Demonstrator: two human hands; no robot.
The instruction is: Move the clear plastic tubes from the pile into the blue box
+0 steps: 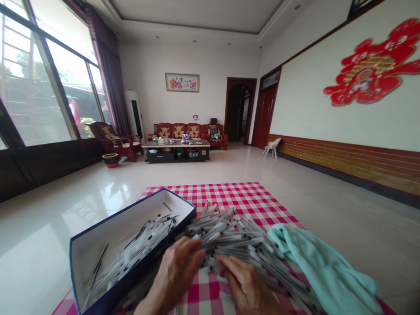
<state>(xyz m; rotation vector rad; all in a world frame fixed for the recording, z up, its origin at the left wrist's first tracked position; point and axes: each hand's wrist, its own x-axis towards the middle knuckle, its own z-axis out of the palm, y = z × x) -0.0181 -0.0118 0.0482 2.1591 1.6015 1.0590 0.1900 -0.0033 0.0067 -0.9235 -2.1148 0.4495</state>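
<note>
A large heap of clear-barrelled pens (226, 232) with black ends lies on a pink-and-white checked tablecloth (210, 297). My left hand (177, 267) is at the near left edge of the heap, its fingers curled and its thumb close to the fingertips. Facing it, my right hand (244, 282) has its fingers bent inward among the nearest pens. Both hands are slightly blurred, and what their fingertips hold is hard to make out. Left of them stands an open blue box (131, 264) with a white inside, containing loose pen parts (144, 245) and thin black refills (100, 262).
A mint-green cloth (324, 267) lies crumpled to the right of the pens. Beyond the table, across the tiled floor, are a low coffee table (177, 144), a wooden sofa (157, 130), a wooden armchair (113, 140) and a small white chair (272, 147).
</note>
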